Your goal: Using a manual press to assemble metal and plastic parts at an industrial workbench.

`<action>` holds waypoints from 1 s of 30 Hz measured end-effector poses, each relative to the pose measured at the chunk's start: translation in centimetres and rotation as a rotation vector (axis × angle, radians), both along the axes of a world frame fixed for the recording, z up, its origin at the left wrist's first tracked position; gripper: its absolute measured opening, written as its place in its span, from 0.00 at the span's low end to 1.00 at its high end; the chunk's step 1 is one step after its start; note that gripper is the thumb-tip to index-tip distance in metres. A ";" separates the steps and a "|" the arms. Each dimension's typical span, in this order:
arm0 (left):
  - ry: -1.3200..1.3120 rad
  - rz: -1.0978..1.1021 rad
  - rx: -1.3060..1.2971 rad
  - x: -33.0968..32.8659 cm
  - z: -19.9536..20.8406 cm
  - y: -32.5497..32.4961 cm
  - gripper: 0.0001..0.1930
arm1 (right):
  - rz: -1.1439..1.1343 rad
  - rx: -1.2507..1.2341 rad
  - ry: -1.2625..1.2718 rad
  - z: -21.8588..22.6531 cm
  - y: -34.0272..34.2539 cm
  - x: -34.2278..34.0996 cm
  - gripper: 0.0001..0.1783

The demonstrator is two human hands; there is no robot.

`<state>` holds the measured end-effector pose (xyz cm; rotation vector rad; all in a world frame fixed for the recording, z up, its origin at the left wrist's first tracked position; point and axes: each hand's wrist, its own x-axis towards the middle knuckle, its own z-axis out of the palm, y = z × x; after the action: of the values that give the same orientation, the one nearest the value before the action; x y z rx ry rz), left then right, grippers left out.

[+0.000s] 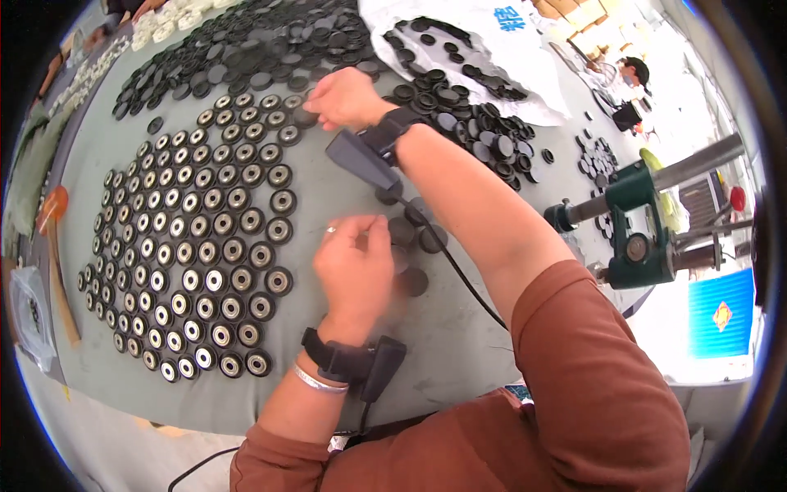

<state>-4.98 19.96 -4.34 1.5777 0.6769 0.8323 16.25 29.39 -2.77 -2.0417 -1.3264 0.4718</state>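
My right hand (351,98) reaches to the far side of the table, fingertips pinched at a round black cap (304,118) by the end of the bearing rows. Nearer to me, my left hand (354,275) is closed, thumb and fingers curled together and slightly blurred; whatever it may hold is hidden. Right beside it lie several loose black caps (415,282). Left of both hands, many black rings with silver metal bearings (214,280) are set out in slanting rows. Each wrist carries a black strap with a small dark device.
A large heap of black caps (246,49) covers the far side. More spill from a white sack (525,74). A green metal press (635,225) stands at the right. At the left are an orange-headed mallet (54,205) and a clear plastic bag (31,316). Another person (631,78) is beyond.
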 end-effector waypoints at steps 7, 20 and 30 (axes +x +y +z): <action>-0.017 -0.048 -0.052 -0.2 -0.2 -0.1 0.04 | -0.013 -0.026 -0.729 0.6 -1.8 -4.5 0.08; 0.052 0.030 0.056 -0.5 -0.3 0.4 0.04 | -0.326 -0.189 -0.656 4.8 -16.4 -0.6 0.19; -0.030 0.004 -0.025 -0.4 0.8 -0.1 0.05 | -0.309 -0.189 -0.710 3.7 -16.3 1.8 0.14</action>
<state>-5.38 19.84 -3.52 1.5388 0.6667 0.8464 18.04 13.07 0.90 -2.6494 -1.3298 -0.3162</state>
